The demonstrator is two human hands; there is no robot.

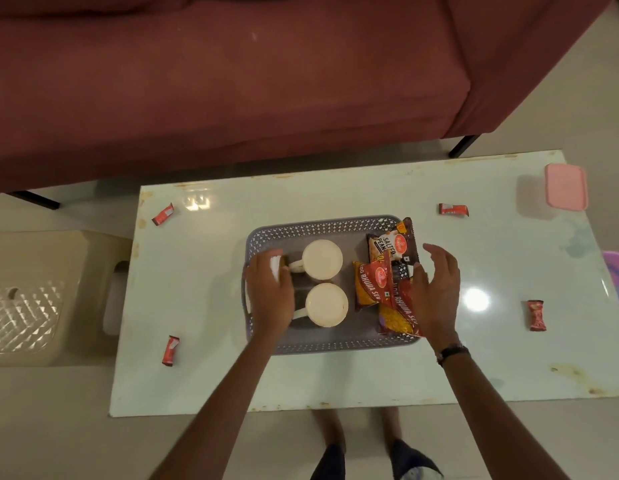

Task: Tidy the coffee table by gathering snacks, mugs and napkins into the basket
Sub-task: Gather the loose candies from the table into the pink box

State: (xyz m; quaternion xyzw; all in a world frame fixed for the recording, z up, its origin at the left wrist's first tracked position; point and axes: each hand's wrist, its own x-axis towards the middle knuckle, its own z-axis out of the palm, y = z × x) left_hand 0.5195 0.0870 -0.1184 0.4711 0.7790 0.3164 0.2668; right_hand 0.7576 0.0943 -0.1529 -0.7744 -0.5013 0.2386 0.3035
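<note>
A grey perforated basket (pixel 322 225) sits mid-table. Inside stand two cream mugs, one farther (pixel 322 259) and one nearer (pixel 327 304), beside a salted-peanuts packet (pixel 393 245) and two red bhujia sev packets (pixel 367 287), (pixel 398 318). My left hand (pixel 270 296) is over the basket's left side, fingers closed round a small red-and-white wrapped snack (pixel 276 266). Over the basket's right edge hovers my right hand (pixel 436 289), fingers spread and holding nothing. Small red snack bars lie loose on the table at the far left (pixel 162 214), near left (pixel 170 350), far right (pixel 453 209) and right (pixel 536 315).
The pale glass coffee table (pixel 336 379) has a pink lidded box (pixel 566 187) at its far right corner. A maroon sofa (pixel 214 81) runs along the far side. A beige plastic stool (pixel 41 296) stands to the left. My feet show below the table's near edge.
</note>
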